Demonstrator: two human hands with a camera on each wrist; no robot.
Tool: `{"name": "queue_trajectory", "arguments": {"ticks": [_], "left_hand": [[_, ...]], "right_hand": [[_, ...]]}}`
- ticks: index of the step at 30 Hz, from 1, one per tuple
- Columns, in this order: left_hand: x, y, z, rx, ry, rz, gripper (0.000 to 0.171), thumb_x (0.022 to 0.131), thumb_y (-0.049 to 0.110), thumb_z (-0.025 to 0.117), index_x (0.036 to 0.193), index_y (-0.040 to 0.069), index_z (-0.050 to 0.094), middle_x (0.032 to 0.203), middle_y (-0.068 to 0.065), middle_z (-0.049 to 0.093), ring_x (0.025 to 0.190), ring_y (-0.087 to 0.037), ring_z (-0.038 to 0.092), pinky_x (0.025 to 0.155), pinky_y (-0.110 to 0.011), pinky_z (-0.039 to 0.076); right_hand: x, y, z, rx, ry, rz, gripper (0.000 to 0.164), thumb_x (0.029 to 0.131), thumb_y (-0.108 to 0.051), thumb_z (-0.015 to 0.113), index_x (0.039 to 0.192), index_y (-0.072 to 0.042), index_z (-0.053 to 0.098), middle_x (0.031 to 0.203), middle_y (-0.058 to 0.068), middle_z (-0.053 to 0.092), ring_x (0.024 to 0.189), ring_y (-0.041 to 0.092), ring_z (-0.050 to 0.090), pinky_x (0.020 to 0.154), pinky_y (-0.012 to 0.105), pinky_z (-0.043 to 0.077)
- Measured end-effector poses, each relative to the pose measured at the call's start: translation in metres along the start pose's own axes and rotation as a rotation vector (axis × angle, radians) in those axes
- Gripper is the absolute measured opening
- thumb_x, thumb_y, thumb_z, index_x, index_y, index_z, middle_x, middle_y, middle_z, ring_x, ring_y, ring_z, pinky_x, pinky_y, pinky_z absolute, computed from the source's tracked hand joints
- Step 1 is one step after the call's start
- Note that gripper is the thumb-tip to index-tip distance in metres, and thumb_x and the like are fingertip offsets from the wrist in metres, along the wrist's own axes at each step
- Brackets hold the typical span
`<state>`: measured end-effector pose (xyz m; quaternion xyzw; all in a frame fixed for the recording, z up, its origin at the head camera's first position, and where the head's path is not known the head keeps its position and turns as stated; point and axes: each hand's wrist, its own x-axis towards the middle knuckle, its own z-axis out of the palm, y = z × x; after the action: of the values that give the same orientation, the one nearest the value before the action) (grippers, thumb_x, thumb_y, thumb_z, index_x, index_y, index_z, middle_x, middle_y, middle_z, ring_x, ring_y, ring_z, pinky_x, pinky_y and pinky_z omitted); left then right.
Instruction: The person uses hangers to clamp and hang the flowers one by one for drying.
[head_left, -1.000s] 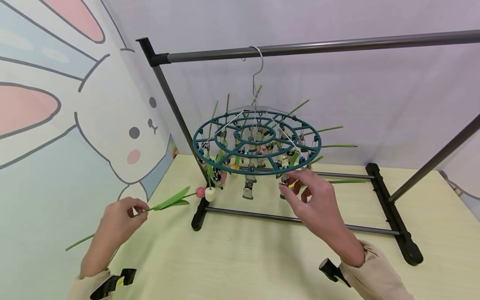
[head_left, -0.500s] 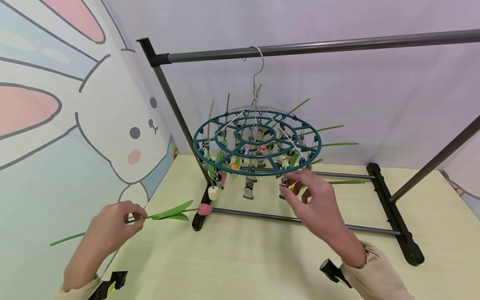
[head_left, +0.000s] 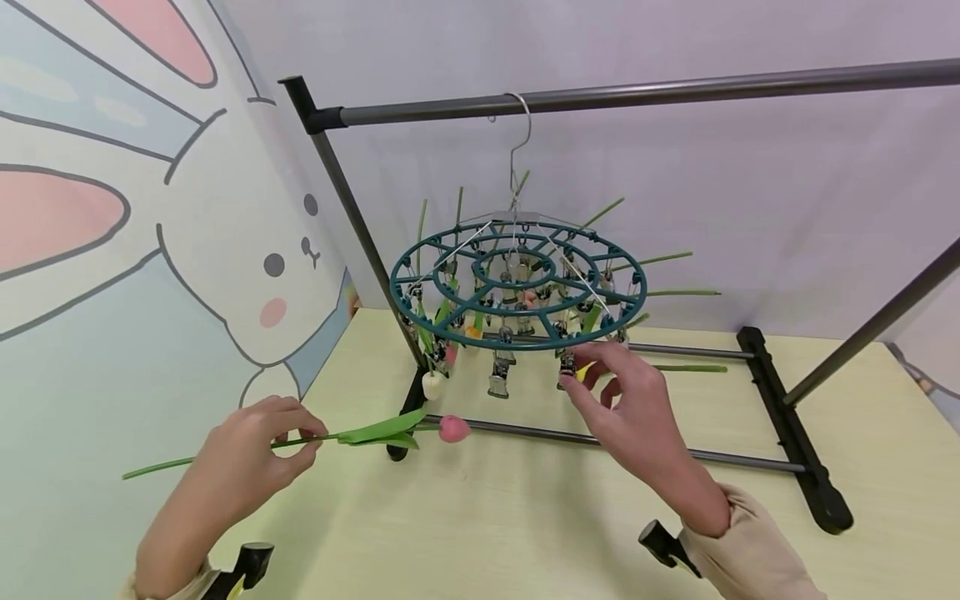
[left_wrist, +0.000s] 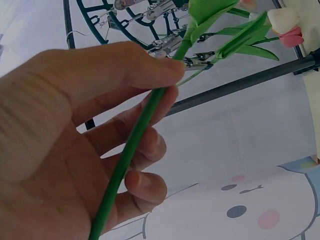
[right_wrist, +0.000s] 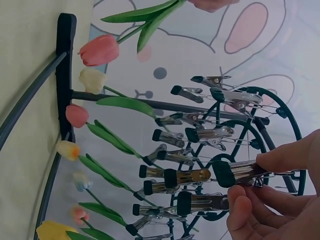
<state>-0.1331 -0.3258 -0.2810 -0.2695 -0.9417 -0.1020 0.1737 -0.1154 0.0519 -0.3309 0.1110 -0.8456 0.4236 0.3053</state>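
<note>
My left hand (head_left: pixel 258 454) pinches the green stem of a pink tulip (head_left: pixel 453 429) between thumb and fingers. The bloom points right, over the table, with its leaves just ahead of my fingertips. My right hand (head_left: pixel 630 408) pinches a metal clip (right_wrist: pixel 242 172) with dark tips between thumb and fingers. That clip hangs from the front right of a round green clip hanger (head_left: pixel 516 217). Several other tulips hang bloom-down from its clips, among them a white tulip (head_left: pixel 432 385) at the left. Whether the pinched clip's tips are apart, I cannot tell.
The hanger hooks over the top bar (head_left: pixel 675 89) of a dark metal rack, whose lower bar (head_left: pixel 517 430) crosses behind the held bloom. Another clip (head_left: pixel 498 375) hangs left of my right hand. A wall with a rabbit drawing (head_left: pixel 225 250) stands close on the left.
The pink tulip in my left hand has come away from beside the white bloom, down and then rightward toward my right hand. My right hand keeps its grip on the clip, almost still.
</note>
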Motion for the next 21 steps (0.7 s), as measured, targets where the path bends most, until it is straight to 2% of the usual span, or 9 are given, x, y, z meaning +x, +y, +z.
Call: {"name": "queue_trajectory", "arguments": {"ticks": [9,21], "left_hand": [[0.003,0.011,0.001,-0.066,0.071,0.090,0.033,0.065,0.001,0.078,0.074,0.031,0.069,0.079,0.023,0.057,0.067,0.000,0.048,0.054,-0.022,0.045],[0.011,0.032,-0.003,-0.133,0.084,0.220,0.034,0.064,-0.003,0.076,0.075,0.028,0.068,0.080,0.018,0.059,0.071,-0.001,0.053,0.059,-0.019,0.047]], "right_hand": [[0.000,0.002,-0.003,-0.014,0.023,-0.007,0.023,0.080,-0.005,0.074,0.103,-0.006,0.067,0.088,-0.001,0.066,0.071,0.009,0.057,0.052,0.024,0.048],[0.001,0.005,-0.008,-0.027,0.048,-0.016,0.024,0.081,-0.005,0.073,0.103,-0.006,0.066,0.090,-0.001,0.067,0.070,0.008,0.057,0.051,0.026,0.048]]}}
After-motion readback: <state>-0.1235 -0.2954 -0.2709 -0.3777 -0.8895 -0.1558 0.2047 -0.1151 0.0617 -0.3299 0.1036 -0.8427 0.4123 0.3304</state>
